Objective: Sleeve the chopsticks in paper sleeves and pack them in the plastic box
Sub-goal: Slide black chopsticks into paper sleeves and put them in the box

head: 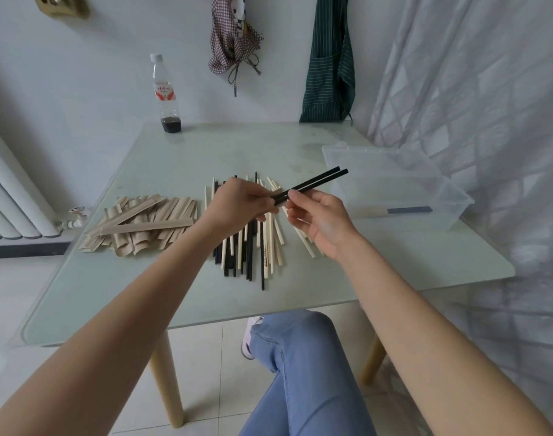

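While both forearms reached over the counter (181, 297), the left hand (237, 204) and the right hand (320, 220) met above the loose pile of chopsticks (253, 247). A black pair of chopsticks (316, 182) was raised off the pile, its far ends pointing up and right toward the plastic box (394, 187). Left grip: fingers curled round the pair's near end. Right grip: thumb and fingertips pinched the pair just beside the left hand. The pile held black and pale sticks mixed, lying fanned at mid-counter. Paper sleeves (140, 226) lay heaped just left of the pile. The clear box stood at the right edge, with one sleeved pair (394, 211) lying in it. A bottle (166, 96) stood at the far edge.
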`<state>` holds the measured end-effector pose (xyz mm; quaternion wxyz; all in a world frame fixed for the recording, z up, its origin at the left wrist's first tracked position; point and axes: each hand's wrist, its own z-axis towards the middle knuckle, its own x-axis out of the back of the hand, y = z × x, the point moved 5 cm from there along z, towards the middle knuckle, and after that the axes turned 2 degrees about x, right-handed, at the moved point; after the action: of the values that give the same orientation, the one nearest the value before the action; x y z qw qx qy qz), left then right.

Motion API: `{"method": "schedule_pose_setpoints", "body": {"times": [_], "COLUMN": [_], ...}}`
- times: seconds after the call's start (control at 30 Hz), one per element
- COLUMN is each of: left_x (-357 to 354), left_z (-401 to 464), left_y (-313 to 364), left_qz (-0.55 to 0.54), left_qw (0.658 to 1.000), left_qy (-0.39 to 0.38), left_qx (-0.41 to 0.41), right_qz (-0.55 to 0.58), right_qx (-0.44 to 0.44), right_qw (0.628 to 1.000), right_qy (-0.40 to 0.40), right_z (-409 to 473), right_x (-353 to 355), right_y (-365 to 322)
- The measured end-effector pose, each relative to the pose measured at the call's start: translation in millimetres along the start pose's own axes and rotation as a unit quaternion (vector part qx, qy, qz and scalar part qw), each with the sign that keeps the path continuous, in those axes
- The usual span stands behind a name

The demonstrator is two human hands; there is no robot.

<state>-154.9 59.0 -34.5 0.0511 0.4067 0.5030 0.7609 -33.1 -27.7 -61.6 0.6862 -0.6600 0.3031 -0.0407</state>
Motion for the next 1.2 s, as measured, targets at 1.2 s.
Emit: {"method": "schedule_pose_setpoints", "body": {"times": [1.2], "left_x": [-230.1], "left_z": [166.1], "left_y": [98.3], "left_qz": [0.158], "left_qw": [0.942], "left_qy": [-0.288], "left_qx": [0.064], "right_qz": [-0.684], "right_qx": [-0.159], "right_qw": [0.711], "right_qy": [0.017], "right_z": [95.9], "right_x": [230.8], "right_y": [-112.0]}}
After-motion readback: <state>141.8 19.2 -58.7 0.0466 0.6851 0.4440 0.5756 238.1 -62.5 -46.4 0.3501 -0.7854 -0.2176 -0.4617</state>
